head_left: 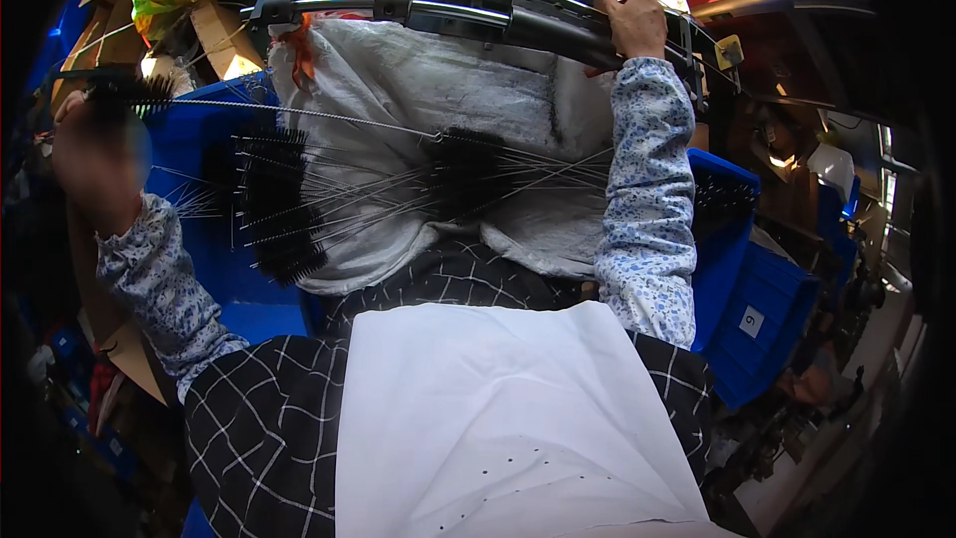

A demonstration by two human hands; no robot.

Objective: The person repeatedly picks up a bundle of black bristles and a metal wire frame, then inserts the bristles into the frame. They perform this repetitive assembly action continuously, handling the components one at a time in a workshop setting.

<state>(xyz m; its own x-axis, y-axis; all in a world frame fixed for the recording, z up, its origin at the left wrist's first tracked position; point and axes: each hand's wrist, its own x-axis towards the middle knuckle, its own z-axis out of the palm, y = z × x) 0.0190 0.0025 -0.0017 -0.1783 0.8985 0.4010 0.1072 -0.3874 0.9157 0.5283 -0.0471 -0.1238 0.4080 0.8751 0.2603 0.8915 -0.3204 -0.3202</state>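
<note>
Brush [329,118] lengthwise left-right, bristles left (blurred) | left hand [95,154] fingers gripping it | right hand [634,18] clasping machine bar [558,28]

view, single: head-worn fisheye, left of a side-by-side pair. we look steeply down from head height over our own lap, where a white sheet [498,418] fills the near lower centre. facing forward and down; both forearms enter from below, left hand [95,154] at the left rim, right hand [632,20] near the top. close range. straight edges bow toward the dark rim. no second view to share ground with.
</note>
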